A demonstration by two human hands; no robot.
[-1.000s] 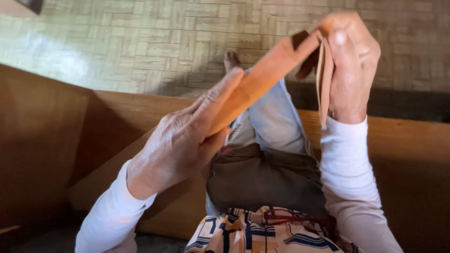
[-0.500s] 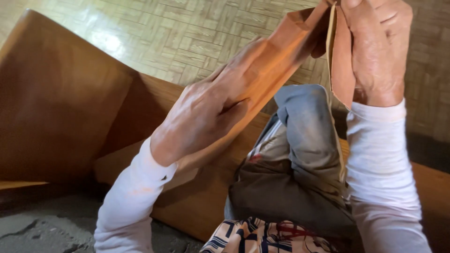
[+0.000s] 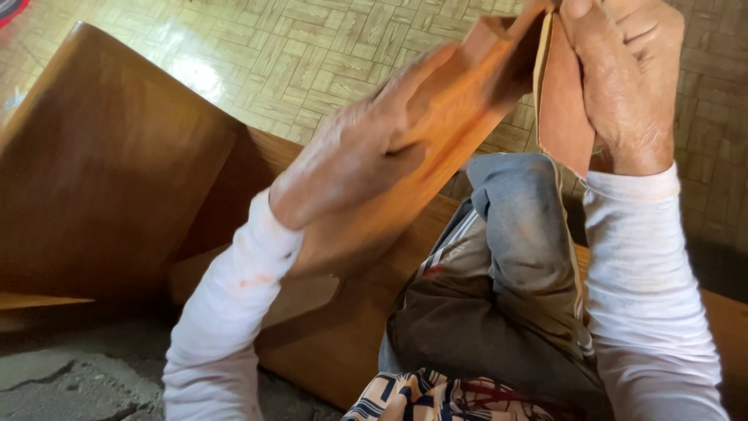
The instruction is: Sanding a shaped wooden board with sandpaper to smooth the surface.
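Observation:
My left hand (image 3: 362, 156) lies blurred along a long orange-brown wooden strip (image 3: 475, 93) that slants up to the right, fingers stretched along its face and gripping it. My right hand (image 3: 623, 78) is at the strip's upper end, at the top right of the head view. Its fingers pinch a thin brown sheet (image 3: 562, 109), like sandpaper, that hangs down folded beside the strip's end. The strip's lower end (image 3: 335, 249) runs down behind my left wrist. Both arms wear white sleeves.
A large brown wooden panel piece (image 3: 109, 171) stands angled at the left. My bent knee in grey trousers (image 3: 522, 226) rests over a wooden board (image 3: 335, 351). Beyond lies a parquet-pattern floor (image 3: 296, 54), with rough concrete (image 3: 62, 374) at the lower left.
The view has swung left and closer. My left hand has slid up along the strip toward my right hand, which still pinches the sheet at the strip's upper end.

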